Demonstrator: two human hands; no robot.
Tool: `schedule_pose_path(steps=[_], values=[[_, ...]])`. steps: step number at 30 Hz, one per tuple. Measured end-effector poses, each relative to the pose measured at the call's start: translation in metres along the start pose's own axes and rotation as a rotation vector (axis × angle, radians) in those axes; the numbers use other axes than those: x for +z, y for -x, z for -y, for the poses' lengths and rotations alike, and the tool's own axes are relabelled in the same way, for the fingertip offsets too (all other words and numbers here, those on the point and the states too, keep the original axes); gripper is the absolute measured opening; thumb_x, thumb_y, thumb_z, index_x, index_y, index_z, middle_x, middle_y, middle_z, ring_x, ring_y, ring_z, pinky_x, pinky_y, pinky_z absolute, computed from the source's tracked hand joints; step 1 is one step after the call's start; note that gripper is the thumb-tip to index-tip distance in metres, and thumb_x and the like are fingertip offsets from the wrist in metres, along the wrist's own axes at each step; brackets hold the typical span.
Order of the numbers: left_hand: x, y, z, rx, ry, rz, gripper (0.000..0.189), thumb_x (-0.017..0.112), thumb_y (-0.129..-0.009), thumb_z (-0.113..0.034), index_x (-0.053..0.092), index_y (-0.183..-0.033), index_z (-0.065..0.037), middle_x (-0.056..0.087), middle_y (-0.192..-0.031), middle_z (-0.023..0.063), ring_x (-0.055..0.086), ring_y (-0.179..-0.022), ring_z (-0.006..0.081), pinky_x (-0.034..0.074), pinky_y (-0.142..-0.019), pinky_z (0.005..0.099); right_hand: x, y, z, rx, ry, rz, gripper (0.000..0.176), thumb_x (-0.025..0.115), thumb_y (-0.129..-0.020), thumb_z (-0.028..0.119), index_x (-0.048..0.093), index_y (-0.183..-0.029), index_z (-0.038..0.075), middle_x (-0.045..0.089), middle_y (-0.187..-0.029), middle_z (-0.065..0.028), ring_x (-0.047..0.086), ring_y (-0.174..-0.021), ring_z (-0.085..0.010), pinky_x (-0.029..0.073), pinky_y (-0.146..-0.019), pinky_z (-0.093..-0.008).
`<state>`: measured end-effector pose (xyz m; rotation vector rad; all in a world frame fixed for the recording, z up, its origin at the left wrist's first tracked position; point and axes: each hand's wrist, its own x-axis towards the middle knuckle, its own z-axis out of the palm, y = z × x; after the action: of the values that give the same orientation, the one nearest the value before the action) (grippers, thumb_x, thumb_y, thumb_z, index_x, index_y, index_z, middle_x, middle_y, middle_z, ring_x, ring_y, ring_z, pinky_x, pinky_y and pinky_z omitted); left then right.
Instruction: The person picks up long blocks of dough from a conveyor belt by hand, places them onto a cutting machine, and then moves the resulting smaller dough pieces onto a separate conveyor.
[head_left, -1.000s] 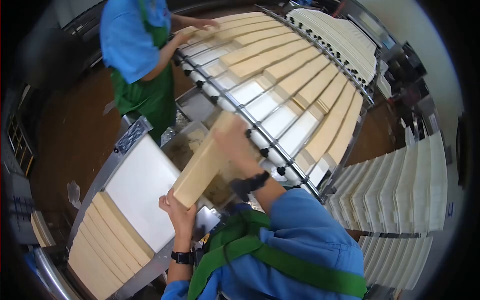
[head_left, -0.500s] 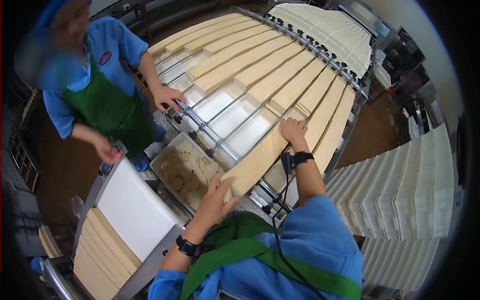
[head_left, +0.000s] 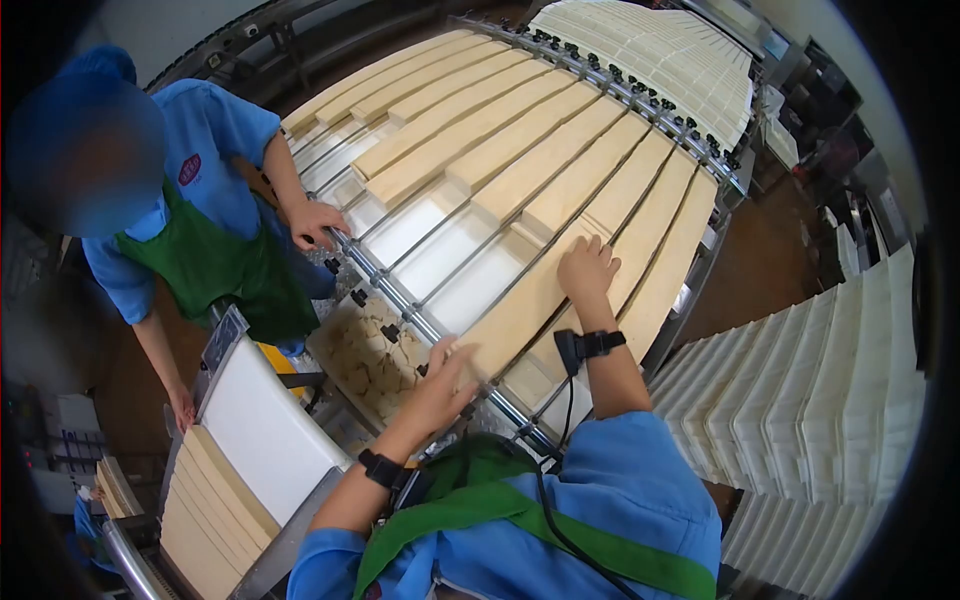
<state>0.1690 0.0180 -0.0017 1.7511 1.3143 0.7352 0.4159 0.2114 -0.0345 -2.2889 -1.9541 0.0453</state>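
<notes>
A long pale stack of dough strips [head_left: 525,310] lies in a lane of the sloping rack, its near end beside the metal front rail [head_left: 420,318]. My left hand [head_left: 440,385] is at that near end, fingers apart and slightly blurred, close against the dough. Farther up the strip, my right hand [head_left: 588,270] rests on top with its fingers spread over the surface. Similar dough strips [head_left: 548,140] fill the neighbouring lanes, separated by thin rods. White surface [head_left: 480,265] shows in front of the shorter ones.
A bin of dough scraps [head_left: 370,350] stands below the rail. At left, a white board [head_left: 265,410] adjoins more stacked strips [head_left: 215,500]. A co-worker [head_left: 215,220] has one hand on the rail, the other by those strips. Folded white sheets [head_left: 800,370] hang at right.
The strip under my hands has slid up the rack, its near end drawing back from over the rail. The co-worker's lower hand has moved down to the stacked strips.
</notes>
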Motion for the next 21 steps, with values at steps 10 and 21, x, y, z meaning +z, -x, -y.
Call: schedule_pose_path(steps=[10,21], values=[[0.000,-0.001,0.021,0.047,-0.019,-0.226,0.057,0.049,-0.076,0.001,0.041,-0.132,-0.006,0.028,-0.136,0.0247,0.033,-0.125,0.0429,0.028,-0.107,0.0410,0.007,0.040,0.013,-0.043,-0.169,0.177,0.079,0.042,-0.089,0.053,0.020,-0.144,0.000,0.015,-0.152,-0.0182,0.008,-0.141,-0.0366,0.009,-0.110,-0.0536],[-0.049,0.119,0.084,-0.292,0.228,-0.763,0.049,0.061,-0.082,-0.003,0.042,-0.127,-0.002,0.042,-0.121,0.0137,0.050,-0.104,0.0214,0.045,-0.083,0.0272,-0.001,0.088,0.077,-0.397,-0.286,0.034,0.052,0.060,-0.081,0.041,0.053,-0.120,0.007,0.046,-0.131,-0.0158,0.037,-0.125,-0.0372,0.026,-0.099,-0.0562]])
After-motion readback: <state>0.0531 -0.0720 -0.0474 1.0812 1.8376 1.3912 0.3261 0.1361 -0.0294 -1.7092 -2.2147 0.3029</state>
